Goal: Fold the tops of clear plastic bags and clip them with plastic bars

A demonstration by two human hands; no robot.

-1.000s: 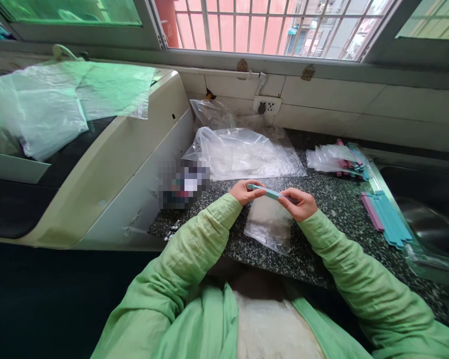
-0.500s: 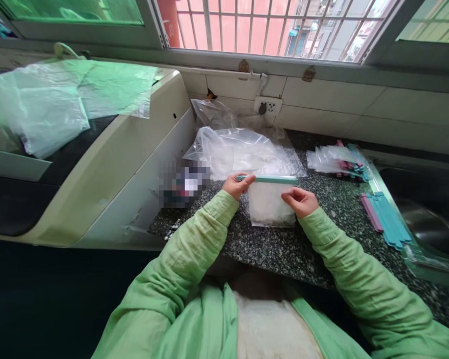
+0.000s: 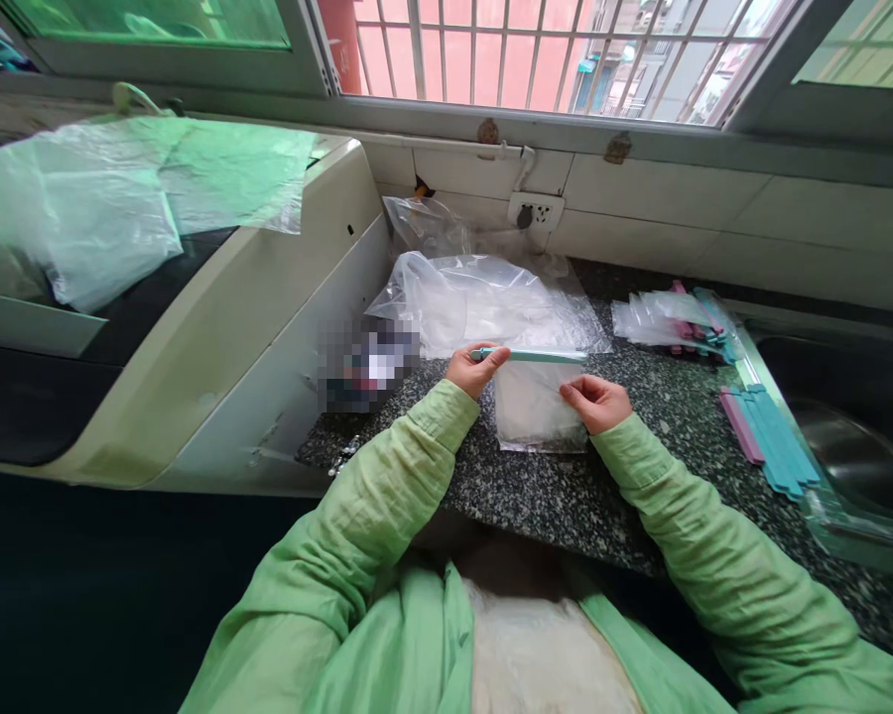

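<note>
Mid-frame, my left hand [image 3: 472, 372] is pinching a teal plastic strip [image 3: 542, 356], right hand [image 3: 599, 402] a square clear-plastic bag [image 3: 532, 405] that tugging could loosen.

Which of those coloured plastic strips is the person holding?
The teal strip along the top of the clear bag, pinched in the left hand; the other strips lie by the sink.

Right fingers [image 3: 580, 389] have moved off the teal clip [image 3: 542, 355] onto the plastic bag [image 3: 532, 405]
</note>
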